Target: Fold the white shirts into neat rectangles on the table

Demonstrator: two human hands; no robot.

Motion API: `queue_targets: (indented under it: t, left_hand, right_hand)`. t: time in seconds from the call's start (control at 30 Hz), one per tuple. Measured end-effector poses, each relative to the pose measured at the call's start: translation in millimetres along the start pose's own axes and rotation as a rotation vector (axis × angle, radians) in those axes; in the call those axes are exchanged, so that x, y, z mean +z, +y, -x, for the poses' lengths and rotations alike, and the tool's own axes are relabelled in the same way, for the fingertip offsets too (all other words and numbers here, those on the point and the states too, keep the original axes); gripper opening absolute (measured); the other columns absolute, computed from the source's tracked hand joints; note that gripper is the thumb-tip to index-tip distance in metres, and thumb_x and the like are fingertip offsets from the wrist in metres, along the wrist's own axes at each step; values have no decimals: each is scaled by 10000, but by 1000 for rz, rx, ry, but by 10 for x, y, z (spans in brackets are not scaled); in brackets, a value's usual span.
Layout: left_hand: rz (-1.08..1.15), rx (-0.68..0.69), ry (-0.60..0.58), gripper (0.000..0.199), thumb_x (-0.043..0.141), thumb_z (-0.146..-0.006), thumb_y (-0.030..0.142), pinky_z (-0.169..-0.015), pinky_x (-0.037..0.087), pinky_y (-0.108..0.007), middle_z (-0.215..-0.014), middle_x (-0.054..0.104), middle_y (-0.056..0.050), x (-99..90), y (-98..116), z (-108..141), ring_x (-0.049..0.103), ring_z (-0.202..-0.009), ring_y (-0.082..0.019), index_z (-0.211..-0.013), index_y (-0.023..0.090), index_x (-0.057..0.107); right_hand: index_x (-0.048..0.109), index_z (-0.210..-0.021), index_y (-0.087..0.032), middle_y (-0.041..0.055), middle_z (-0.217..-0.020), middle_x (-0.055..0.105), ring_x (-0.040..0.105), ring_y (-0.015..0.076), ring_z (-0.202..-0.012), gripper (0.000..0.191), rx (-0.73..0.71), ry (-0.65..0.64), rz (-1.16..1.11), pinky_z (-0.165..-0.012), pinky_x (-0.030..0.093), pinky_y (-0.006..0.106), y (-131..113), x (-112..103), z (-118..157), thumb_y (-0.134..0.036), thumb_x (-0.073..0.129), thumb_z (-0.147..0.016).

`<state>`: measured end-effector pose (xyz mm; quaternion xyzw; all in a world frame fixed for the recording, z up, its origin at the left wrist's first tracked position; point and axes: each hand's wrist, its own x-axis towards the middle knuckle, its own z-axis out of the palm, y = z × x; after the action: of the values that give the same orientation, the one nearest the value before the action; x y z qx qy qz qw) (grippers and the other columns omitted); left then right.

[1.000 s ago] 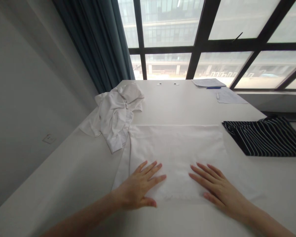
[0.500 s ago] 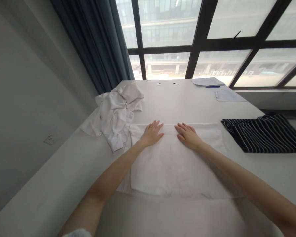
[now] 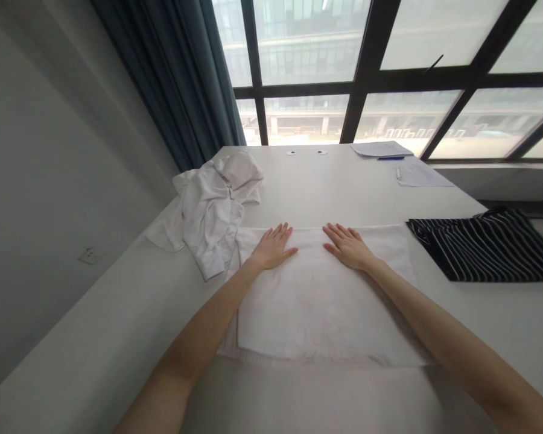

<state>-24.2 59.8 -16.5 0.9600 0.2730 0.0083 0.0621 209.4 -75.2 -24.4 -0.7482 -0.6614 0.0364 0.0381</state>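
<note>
A white cloth garment [image 3: 317,313] lies folded and spread on the white table [image 3: 317,193]; its exact kind I cannot tell. My left hand [image 3: 273,247] rests flat on its far left part, fingers stretched out and the thumb apart. Near the far edge, to the right of the middle, my right hand [image 3: 347,246] lies palm down with its fingers extended. Both hands press on the fabric and hold nothing. Against the cloth's left side sits a crumpled white garment [image 3: 212,208].
Black striped fabric [image 3: 489,247] lies folded at the right. Papers [image 3: 380,149] and a blue pen [image 3: 391,158] are at the far right corner. Behind the table stands a window with dark frames [image 3: 308,89]; a blue curtain [image 3: 185,78] hangs at the left.
My left hand has slid slightly left and toward me across the cloth. The right hand has shifted a little to the right. Both remain flat on the fabric.
</note>
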Motion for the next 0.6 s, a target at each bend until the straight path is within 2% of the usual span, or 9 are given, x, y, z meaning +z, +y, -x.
queue_targets:
  t: [0.23, 0.6]
  left_hand:
    - [-24, -25, -14, 732, 231, -967, 578, -1195, 126, -425, -1602, 130, -113, 23, -154, 82, 101, -1484, -225, -1526, 108, 192]
    - [-35, -85, 21, 668, 246, -978, 546, -1181, 161, -470, -1596, 162, -120, 19, -280, 181, 134, -1479, -232, -1519, 154, 232]
  right_hand:
    - [242, -1536, -243, 36, -1594, 204, 160, 215, -1465, 699, 67, 14, 39, -1175, 158, 461, 269, 16, 119, -611, 134, -951]
    - [278, -1522, -265, 43, -1590, 223, 209, 241, -1453, 665, 191, 59, 71, -1159, 184, 502, 808, 39, 401, -596, 173, -955]
